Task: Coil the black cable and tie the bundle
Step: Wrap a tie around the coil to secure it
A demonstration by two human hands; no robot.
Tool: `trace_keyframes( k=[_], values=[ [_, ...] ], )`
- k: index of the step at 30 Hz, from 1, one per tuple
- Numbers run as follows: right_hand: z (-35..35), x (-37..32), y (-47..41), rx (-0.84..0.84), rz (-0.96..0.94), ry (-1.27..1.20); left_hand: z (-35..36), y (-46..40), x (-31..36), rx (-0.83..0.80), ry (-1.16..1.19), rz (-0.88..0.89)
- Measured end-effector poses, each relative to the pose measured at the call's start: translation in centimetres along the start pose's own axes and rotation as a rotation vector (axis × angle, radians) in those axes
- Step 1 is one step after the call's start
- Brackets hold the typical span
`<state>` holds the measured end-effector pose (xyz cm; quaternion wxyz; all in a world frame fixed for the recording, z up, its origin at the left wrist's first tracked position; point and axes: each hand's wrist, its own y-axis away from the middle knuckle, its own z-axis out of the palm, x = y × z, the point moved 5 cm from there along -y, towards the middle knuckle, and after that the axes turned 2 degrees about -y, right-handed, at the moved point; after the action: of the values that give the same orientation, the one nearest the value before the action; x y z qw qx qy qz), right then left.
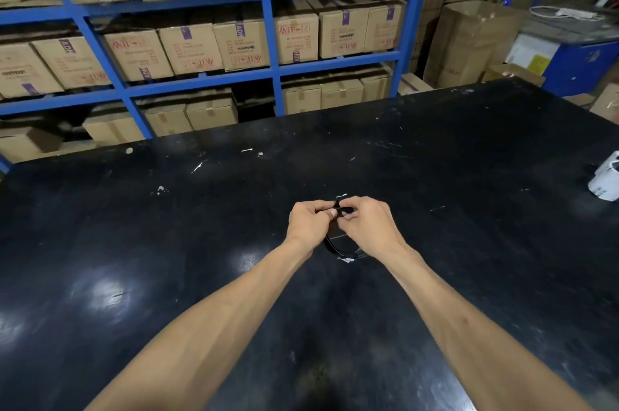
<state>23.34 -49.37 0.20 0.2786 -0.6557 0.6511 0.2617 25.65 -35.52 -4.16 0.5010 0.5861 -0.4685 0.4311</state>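
The left hand (310, 221) and right hand (366, 226) meet fingertip to fingertip over the black table (167, 243), both pinched shut on the far side of the black cable (338, 248). The cable is already gathered into a small round coil, its near arc showing between the wrists and resting on or just above the tabletop. A pale tie (341, 199) pokes up above the fingers; it looks like a thin twist wire being wound round the bundle, though at this size I cannot be sure. A second pale fleck sits at the coil's near edge, perhaps a label.

The risk, as I judge it, is the springy loops: if either pinch slackens before the tie is snug, the turns could fan out. Black cable on a black top would also make a stray loop easy to miss.

The cable reads as smooth and slightly glossy. The table is hard, shiny, scuffed with white flecks. At the right edge stands a white object (606, 181). Beyond, blue steel shelving (268, 22) holds matte cardboard boxes (241, 45).
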Motion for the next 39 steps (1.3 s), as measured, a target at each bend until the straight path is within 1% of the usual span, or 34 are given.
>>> trace_keyframes(
  k=[2, 4, 8, 11, 14, 16, 18, 20, 23, 25, 26, 29, 31, 33, 35, 39],
  values=[
    [-0.4, -0.8, -0.1, 0.035, -0.138, 0.270, -0.1, -0.1, 0.2, -0.017, -0.020, 0.012],
    [-1.1, -1.2, -0.3, 0.081, -0.203, 0.435, -0.2, -0.2, 0.6, -0.019, -0.044, 0.022],
    [-2.5, -2.0, -0.7, 0.071, -0.331, 0.491, -1.0, -0.7, 1.7, -0.025, -0.140, 0.064],
    [-3.2, -2.2, -1.2, -0.038, -0.387, 0.428, -1.3, -1.0, 2.3, -0.085, -0.221, 0.075],
    [-3.2, -1.3, -1.7, -0.162, -0.280, 0.237, -1.2, -1.0, 2.5, -0.168, -0.281, 0.070],
    [-2.9, -0.5, -1.9, -0.171, -0.187, 0.108, -1.0, -0.9, 2.3, -0.189, -0.232, 0.046],
    [-2.5, 0.4, -2.2, -0.107, -0.104, 0.036, -1.0, -0.8, 2.0, -0.199, -0.094, 0.009],
    [-2.2, 1.7, -2.6, -0.022, -0.007, -0.056, -1.4, -0.6, 1.4, -0.253, -0.012, -0.062],
    [-1.9, 4.0, -2.5, 0.080, 0.166, -0.214, -2.0, -0.3, -0.3, -0.463, 0.062, -0.238],
    [-1.5, 5.6, -2.6, 0.148, 0.275, -0.309, -2.3, -0.4, -1.5, -0.562, 0.153, -0.279],
    [-1.2, 6.5, -2.7, 0.166, 0.325, -0.367, -2.4, -0.6, -1.9, -0.565, 0.167, -0.273],
    [0.3, 8.4, -2.8, 0.116, 0.441, -0.521, -3.0, -1.4, -3.1, -0.430, 0.113, -0.252],
    [1.4, 9.5, -3.1, 0.073, 0.469, -0.514, -3.5, -1.9, -4.0, -0.298, 0.035, -0.285],
    [2.6, 10.2, -3.4, 0.045, 0.491, -0.471, -3.9, -2.5, -5.5, -0.187, -0.026, -0.360],
    [4.2, 10.8, -3.5, 0.009, 0.524, -0.439, -4.1, -2.7, -7.1, -0.128, -0.059, -0.442],
    [7.8, 12.6, -3.8, -0.081, 0.592, -0.390, -4.3, -2.8, -10.4, -0.080, -0.151, -0.558]
  ],
)
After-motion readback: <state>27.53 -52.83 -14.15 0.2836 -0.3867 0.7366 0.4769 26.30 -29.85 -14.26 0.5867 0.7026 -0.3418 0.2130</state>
